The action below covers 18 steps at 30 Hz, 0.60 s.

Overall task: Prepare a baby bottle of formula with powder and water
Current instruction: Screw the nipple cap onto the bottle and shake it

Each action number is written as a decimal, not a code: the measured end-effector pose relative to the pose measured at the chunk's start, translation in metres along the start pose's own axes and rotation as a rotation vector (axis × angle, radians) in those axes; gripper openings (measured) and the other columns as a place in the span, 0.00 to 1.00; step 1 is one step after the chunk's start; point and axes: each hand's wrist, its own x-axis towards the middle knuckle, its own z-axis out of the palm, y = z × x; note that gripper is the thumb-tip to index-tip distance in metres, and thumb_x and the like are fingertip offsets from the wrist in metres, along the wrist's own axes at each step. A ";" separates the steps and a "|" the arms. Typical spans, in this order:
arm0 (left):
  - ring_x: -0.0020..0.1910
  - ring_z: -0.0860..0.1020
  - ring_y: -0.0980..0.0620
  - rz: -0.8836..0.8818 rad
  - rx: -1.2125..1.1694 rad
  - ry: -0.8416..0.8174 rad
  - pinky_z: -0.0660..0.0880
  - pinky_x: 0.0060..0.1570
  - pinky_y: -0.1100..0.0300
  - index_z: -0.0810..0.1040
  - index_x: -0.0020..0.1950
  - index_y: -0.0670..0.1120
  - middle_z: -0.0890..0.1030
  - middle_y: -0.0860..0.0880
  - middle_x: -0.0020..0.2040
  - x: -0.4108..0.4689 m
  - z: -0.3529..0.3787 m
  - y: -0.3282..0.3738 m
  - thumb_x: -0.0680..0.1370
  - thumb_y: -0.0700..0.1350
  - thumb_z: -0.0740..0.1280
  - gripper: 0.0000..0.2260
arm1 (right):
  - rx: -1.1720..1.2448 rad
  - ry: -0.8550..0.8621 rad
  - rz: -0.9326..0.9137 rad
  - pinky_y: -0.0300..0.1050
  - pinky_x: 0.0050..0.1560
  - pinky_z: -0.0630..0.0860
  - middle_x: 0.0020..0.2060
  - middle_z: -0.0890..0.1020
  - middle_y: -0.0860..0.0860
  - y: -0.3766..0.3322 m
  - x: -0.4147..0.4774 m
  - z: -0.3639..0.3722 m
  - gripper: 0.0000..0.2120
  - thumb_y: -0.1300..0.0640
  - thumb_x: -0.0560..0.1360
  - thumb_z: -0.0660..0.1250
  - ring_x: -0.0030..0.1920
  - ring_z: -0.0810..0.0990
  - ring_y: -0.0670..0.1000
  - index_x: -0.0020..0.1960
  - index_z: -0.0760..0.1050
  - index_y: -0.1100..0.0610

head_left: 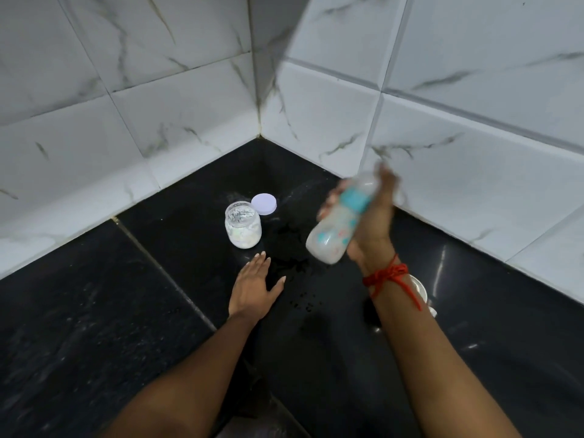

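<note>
My right hand [376, 216] grips a baby bottle [338, 229] with a teal ring, held tilted in the air above the counter, base toward me. The bottle looks cloudy white and is motion-blurred. A red thread is tied around my right wrist. My left hand [254, 287] rests flat on the black counter [126, 311], fingers spread, holding nothing. Just beyond it stands an open clear jar [242, 225] with white powder in its lower part. The jar's pale lilac lid [264, 203] lies on the counter behind it.
White marble-patterned tiled walls [158, 121] meet in a corner behind the jar. Water droplets [300, 303] speckle the counter between my hands. A white object [422, 290] sits partly hidden behind my right forearm.
</note>
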 end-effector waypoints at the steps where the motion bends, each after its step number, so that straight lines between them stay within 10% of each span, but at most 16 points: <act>1: 0.82 0.58 0.53 -0.001 0.000 0.005 0.51 0.80 0.58 0.67 0.80 0.45 0.63 0.49 0.82 -0.001 0.000 0.001 0.82 0.64 0.60 0.32 | -0.048 -0.016 -0.020 0.43 0.33 0.71 0.28 0.72 0.55 0.006 -0.003 -0.001 0.27 0.33 0.74 0.60 0.26 0.71 0.54 0.35 0.71 0.58; 4: 0.82 0.57 0.53 -0.002 0.000 -0.004 0.50 0.80 0.59 0.67 0.80 0.45 0.62 0.49 0.82 0.002 -0.001 -0.002 0.82 0.64 0.60 0.32 | 0.097 0.084 -0.029 0.46 0.45 0.74 0.32 0.79 0.57 0.041 0.034 -0.064 0.35 0.28 0.52 0.78 0.33 0.78 0.55 0.37 0.81 0.60; 7: 0.82 0.57 0.54 0.000 -0.003 0.005 0.50 0.81 0.58 0.67 0.80 0.45 0.62 0.49 0.82 -0.001 0.000 0.000 0.82 0.64 0.60 0.32 | 0.097 0.361 -0.070 0.58 0.55 0.77 0.51 0.78 0.55 0.050 0.092 -0.098 0.43 0.24 0.58 0.71 0.51 0.75 0.59 0.59 0.80 0.56; 10: 0.82 0.57 0.54 -0.004 -0.014 0.002 0.51 0.81 0.58 0.67 0.80 0.45 0.62 0.49 0.82 0.001 0.000 -0.002 0.82 0.64 0.60 0.32 | 0.111 0.196 -0.103 0.44 0.37 0.72 0.32 0.74 0.53 0.009 0.028 -0.008 0.24 0.32 0.68 0.64 0.31 0.72 0.53 0.39 0.73 0.54; 18: 0.82 0.57 0.54 0.002 -0.006 0.007 0.51 0.81 0.58 0.67 0.80 0.45 0.63 0.49 0.82 0.000 0.000 0.000 0.82 0.64 0.60 0.32 | 0.035 -0.014 -0.061 0.42 0.31 0.71 0.27 0.72 0.55 0.001 0.010 0.010 0.27 0.35 0.77 0.56 0.26 0.71 0.54 0.34 0.71 0.58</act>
